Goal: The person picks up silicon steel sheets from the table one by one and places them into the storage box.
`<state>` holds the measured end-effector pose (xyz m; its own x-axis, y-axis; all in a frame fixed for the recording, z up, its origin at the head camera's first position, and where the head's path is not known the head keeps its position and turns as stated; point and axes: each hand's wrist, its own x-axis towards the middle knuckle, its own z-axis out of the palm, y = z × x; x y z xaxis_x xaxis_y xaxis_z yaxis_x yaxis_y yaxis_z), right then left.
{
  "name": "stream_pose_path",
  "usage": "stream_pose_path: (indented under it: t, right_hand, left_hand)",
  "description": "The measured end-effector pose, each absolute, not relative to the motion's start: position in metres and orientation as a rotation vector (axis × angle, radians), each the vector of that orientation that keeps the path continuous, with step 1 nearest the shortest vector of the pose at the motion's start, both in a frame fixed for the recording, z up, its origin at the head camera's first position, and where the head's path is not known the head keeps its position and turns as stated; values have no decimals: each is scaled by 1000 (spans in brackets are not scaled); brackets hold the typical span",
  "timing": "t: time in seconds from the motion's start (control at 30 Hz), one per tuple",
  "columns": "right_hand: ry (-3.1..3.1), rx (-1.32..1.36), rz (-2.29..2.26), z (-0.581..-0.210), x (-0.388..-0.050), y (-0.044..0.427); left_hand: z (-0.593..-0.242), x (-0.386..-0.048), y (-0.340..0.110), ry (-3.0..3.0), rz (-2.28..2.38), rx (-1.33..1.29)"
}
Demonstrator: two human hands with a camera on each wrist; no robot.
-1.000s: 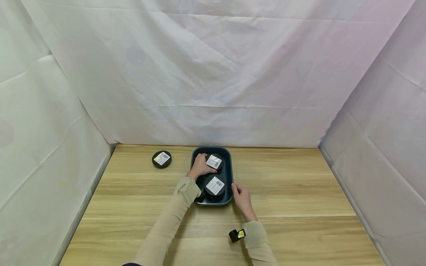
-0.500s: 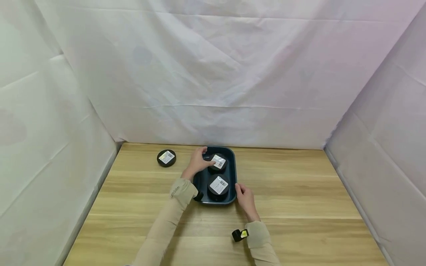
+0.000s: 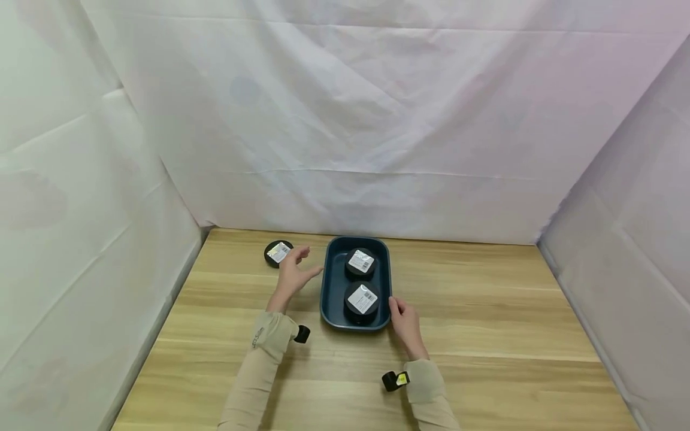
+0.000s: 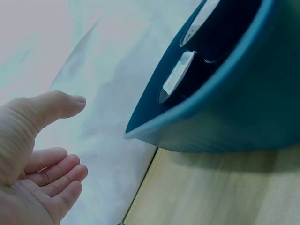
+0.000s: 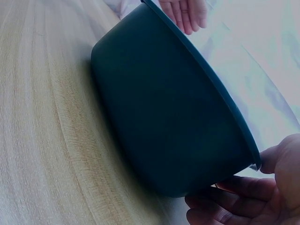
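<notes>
A dark blue rectangular tray [image 3: 330, 311] with raised walls sits on the table. Inside it two round black pieces with white barcode labels, the far one [image 3: 360, 263] and the near one [image 3: 362, 301], stand in a line. A third black round piece [image 3: 272, 254] with the same kind of label lies left of the tray, partly covered by the left hand. My left hand [image 3: 293, 274], thumb spread from the fingers, holds nothing between that piece and the tray. My right hand [image 3: 405, 323] pinches the tray's right rim, thumb above and fingers against the wall in the right wrist view.
The wooden table [image 3: 485, 311] is bounded by a white cloth backdrop [image 3: 345, 149] behind and cloth walls at both sides. Small black cameras [image 3: 395, 381] sit on the wrists.
My left hand has let go of the far round piece in the tray and moved left, out over the table towards the third piece. The right hand stays at the rim.
</notes>
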<state>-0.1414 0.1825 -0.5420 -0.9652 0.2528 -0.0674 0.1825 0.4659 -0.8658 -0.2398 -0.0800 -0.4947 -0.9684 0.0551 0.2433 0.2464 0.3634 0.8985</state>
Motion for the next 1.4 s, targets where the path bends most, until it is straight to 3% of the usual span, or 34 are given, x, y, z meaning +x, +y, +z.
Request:
stream_pose_path:
  t: [1.03, 1.4]
  right_hand:
    - [-2610, -402, 1500, -542, -138, 194]
    - [-2568, -344, 1525, -544, -137, 193]
  left_hand:
    - [-537, -210, -156, -2332, -1673, 96]
    - [-541, -237, -152, -2504, -1556, 251]
